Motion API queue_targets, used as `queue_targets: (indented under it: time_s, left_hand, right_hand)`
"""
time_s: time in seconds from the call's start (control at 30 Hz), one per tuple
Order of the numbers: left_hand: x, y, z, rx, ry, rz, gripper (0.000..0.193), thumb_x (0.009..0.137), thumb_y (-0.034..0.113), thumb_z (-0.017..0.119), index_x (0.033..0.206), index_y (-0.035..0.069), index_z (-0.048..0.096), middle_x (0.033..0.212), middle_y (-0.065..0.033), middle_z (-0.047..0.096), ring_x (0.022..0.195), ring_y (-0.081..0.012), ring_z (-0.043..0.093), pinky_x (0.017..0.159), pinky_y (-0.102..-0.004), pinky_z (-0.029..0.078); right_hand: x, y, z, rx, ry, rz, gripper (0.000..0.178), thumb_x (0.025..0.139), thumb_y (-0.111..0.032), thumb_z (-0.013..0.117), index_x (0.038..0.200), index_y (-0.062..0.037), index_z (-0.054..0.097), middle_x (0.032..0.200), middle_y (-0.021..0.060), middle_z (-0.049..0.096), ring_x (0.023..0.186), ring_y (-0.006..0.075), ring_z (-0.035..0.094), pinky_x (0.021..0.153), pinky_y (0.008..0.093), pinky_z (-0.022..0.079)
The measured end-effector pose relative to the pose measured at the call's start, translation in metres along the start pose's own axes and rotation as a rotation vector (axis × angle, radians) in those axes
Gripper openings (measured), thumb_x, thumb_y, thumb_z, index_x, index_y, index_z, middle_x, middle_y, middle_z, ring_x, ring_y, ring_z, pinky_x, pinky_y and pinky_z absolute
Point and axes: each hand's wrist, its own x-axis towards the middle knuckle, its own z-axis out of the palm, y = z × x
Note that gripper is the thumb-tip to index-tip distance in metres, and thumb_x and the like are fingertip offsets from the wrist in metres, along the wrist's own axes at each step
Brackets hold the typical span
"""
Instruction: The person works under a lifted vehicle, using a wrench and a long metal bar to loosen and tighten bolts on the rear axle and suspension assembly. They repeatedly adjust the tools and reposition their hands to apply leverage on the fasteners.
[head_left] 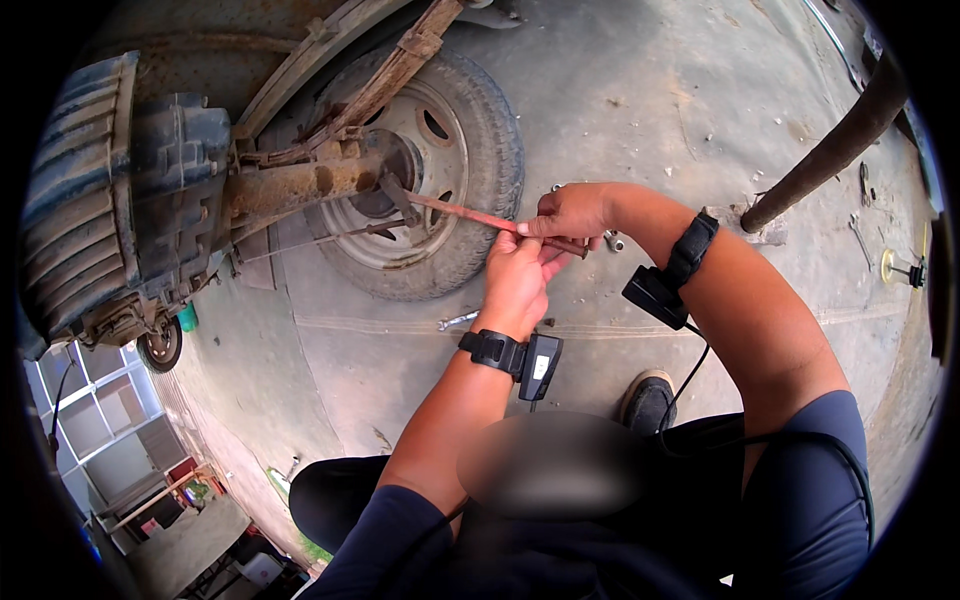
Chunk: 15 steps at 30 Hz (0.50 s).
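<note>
A long red metal bar slants from the brake lever arm on the axle toward me, its worn end beyond my fingers. My right hand is closed on the bar from above, thumb laid along it. Just below, my left hand grips the same bar with fingers curled round it. The bar's far tip meets or overlaps the lever arm; I cannot tell if it is hooked on. Behind it lies the wheel with a dusty tyre. A thin rod runs left from the lever.
The rusty axle housing joins a ribbed blue motor at left. Leaf springs cross above. On the floor lie a wrench and a socket. A brown pipe leans at right. My shoe is below.
</note>
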Motion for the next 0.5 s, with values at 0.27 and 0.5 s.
queue_targets:
  time_s: [0.27,0.5]
  left_hand:
    - [0.002,0.004,-0.001,0.083,0.080,-0.062,0.012,0.105,0.017,0.049,0.111,0.010,0.057,0.101,-0.0014,0.065,0.091,-0.0112,0.061,0.081,-0.0305,0.050]
    - [0.005,-0.001,-0.002,0.019,0.108,-0.019,0.014,0.104,0.016,0.051,0.111,0.006,0.059,0.105,-0.0037,0.065,0.094,-0.0136,0.062,0.081,-0.0312,0.051]
  right_hand:
    - [-0.003,0.012,0.049,0.082,0.328,-0.074,0.076,0.099,-0.068,0.028,0.110,-0.0039,0.069,0.091,0.0150,0.073,0.080,0.0306,0.070,0.074,0.0419,0.056]
    - [-0.001,0.009,0.061,-0.156,0.580,-0.138,0.063,0.103,-0.055,0.030,0.102,-0.0082,0.072,0.088,0.0169,0.073,0.088,0.0381,0.068,0.082,0.0471,0.053]
